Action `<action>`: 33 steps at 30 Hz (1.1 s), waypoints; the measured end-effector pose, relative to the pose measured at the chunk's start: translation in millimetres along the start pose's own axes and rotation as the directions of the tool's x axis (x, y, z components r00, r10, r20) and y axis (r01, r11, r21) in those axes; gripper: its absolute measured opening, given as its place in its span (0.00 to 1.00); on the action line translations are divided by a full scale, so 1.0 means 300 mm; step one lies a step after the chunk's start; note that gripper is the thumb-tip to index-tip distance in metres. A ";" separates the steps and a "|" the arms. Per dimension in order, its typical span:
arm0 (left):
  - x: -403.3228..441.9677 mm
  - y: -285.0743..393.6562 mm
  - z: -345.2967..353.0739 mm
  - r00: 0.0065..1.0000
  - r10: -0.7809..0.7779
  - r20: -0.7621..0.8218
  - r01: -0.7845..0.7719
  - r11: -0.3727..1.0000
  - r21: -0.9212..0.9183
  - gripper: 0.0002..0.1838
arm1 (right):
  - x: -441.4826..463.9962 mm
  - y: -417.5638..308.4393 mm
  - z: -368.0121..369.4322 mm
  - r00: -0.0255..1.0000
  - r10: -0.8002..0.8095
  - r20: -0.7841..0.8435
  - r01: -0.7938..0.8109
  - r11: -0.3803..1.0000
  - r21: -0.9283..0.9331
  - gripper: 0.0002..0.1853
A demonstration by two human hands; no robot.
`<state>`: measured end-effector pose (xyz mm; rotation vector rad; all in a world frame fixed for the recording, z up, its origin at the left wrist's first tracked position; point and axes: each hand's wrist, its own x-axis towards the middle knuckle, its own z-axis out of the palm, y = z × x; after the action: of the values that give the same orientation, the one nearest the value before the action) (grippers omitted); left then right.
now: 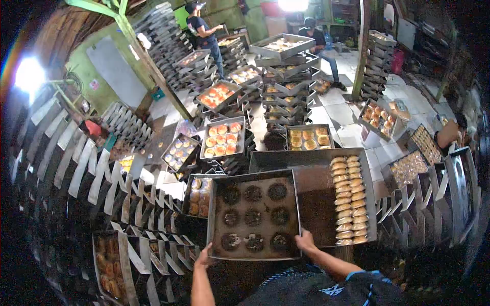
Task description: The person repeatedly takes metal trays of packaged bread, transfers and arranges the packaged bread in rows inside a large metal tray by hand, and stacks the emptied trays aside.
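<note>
Lower centre of frame, I am holding the ring-marked tray (242, 205) level, left hand (202, 256) and right hand (305, 241) clamping opposite near corners, apparently for balance, while buns (359, 202) are lying in the large tray (314, 204), right of centre, in columns, probably for neatness.

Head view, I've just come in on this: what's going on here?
The person holds a square tray in both hands, the left hand at its near left corner and the right hand at its near right. No buns lie in it, only nine dark round marks. It overlaps a large tray from this view, where buns line the right side. Beyond, one co-worker stands and another sits among stacked trays.
</note>
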<state>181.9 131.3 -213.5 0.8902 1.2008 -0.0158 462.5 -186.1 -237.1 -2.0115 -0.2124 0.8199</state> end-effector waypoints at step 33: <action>-0.627 0.147 1.877 0.031 0.514 0.857 -0.887 0.410 -0.214 0.33 | -0.517 0.001 -1.735 -0.162 0.500 -0.851 0.886 0.454 0.098 0.50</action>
<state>573.8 -259.0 6.9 1.5560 -0.4004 0.1501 669.2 -618.7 18.3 -0.8055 0.6126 -1.1251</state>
